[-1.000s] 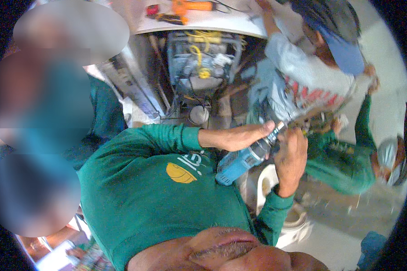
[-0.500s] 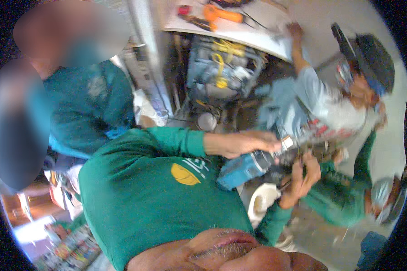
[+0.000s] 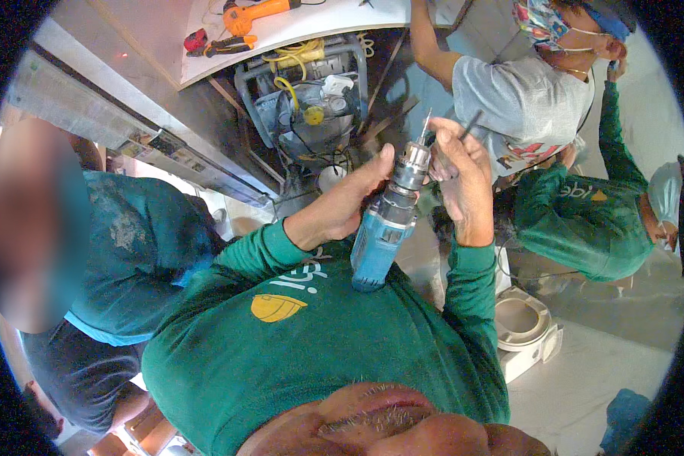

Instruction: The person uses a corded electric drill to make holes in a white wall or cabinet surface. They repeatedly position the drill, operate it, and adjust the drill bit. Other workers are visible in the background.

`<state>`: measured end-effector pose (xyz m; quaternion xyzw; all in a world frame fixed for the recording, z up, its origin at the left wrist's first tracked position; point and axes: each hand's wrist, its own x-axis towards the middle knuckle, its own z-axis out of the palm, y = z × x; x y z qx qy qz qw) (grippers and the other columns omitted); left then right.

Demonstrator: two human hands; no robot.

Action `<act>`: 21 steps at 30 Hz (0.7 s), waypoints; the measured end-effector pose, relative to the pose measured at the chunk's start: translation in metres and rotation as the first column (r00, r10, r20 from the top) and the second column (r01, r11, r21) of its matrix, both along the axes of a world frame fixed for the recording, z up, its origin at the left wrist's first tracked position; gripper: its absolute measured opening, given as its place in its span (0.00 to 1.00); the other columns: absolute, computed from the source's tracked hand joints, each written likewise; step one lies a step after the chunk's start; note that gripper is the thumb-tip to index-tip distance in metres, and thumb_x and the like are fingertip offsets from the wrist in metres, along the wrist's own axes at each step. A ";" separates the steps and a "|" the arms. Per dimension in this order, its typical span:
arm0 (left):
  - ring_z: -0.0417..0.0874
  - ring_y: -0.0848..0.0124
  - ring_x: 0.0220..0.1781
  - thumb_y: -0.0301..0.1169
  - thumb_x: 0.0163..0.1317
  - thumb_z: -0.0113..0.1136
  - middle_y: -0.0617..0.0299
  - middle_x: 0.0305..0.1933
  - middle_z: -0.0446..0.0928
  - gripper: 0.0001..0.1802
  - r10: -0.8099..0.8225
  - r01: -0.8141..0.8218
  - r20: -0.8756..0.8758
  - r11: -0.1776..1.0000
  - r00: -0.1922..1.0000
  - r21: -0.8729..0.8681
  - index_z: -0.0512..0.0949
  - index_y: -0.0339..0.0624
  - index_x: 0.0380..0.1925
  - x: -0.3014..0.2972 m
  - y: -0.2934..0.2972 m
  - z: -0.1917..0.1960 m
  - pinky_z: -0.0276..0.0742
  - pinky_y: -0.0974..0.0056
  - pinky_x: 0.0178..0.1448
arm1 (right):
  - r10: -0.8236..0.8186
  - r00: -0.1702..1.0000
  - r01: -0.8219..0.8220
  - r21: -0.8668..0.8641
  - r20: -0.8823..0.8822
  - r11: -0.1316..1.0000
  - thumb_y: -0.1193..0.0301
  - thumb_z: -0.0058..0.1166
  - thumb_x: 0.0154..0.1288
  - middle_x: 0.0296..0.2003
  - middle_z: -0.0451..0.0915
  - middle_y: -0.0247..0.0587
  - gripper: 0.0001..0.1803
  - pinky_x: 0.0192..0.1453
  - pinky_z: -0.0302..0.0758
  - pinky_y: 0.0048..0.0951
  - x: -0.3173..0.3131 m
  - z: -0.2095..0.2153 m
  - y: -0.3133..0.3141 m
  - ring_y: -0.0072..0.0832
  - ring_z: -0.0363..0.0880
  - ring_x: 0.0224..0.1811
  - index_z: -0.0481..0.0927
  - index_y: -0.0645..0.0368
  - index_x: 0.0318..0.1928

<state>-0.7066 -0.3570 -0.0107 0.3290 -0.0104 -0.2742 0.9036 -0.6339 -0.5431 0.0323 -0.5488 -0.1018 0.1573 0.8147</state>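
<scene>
In front of my chest is a blue power drill [image 3: 378, 242], its metal chuck [image 3: 412, 166] pointing away from me with a thin drill bit [image 3: 427, 125] in it. My left hand [image 3: 338, 205] grips the drill from the left side; its thumb is raised beside the chuck and its other fingers are hidden behind the body. Close by on the right of the chuck, my right hand [image 3: 465, 178] has curled fingers near the bit. A short dark rod [image 3: 473, 120] sticks out between those fingers; its kind is unclear.
An orange tool [image 3: 258, 11] and orange-black pliers [image 3: 228, 47] lie on a white tabletop [image 3: 311, 29]. Below stands a grey-framed machine [image 3: 311, 95] with yellow cable. A toilet bowl [image 3: 520, 318] sits to the right. People stand close by on both sides.
The view has turned and sharpened. The drill has swung from slanting rightward to pointing more nearly straight ahead. My right hand has moved forward, up alongside the chuck and bit.
</scene>
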 end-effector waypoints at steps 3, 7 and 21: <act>0.85 0.68 0.52 0.59 0.76 0.50 0.57 0.53 0.83 0.36 0.031 -0.036 0.056 0.995 0.998 0.093 0.72 0.38 0.66 -0.003 -0.002 0.002 0.83 0.57 0.58 | 0.014 1.000 -0.014 -0.123 -0.004 0.992 0.64 0.64 0.72 0.25 0.76 0.21 0.12 0.29 0.57 0.20 0.004 0.015 0.010 0.11 0.62 0.24 0.87 0.60 0.44; 0.85 0.69 0.52 0.53 0.75 0.57 0.58 0.51 0.83 0.31 0.011 -0.026 0.096 0.987 0.995 0.157 0.72 0.40 0.65 -0.004 0.004 -0.002 0.83 0.58 0.58 | -0.010 0.997 0.018 -0.106 0.072 0.994 0.64 0.65 0.71 0.26 0.76 0.21 0.11 0.29 0.58 0.21 0.012 0.006 0.015 0.12 0.62 0.24 0.86 0.59 0.43; 0.84 0.66 0.56 0.55 0.78 0.48 0.54 0.56 0.82 0.34 0.009 -0.012 0.047 0.997 0.999 0.077 0.71 0.37 0.67 -0.006 0.006 -0.003 0.83 0.56 0.61 | -0.025 1.000 0.025 0.013 0.005 1.000 0.61 0.64 0.73 0.23 0.73 0.20 0.12 0.27 0.58 0.20 0.008 0.009 0.024 0.12 0.62 0.22 0.86 0.58 0.43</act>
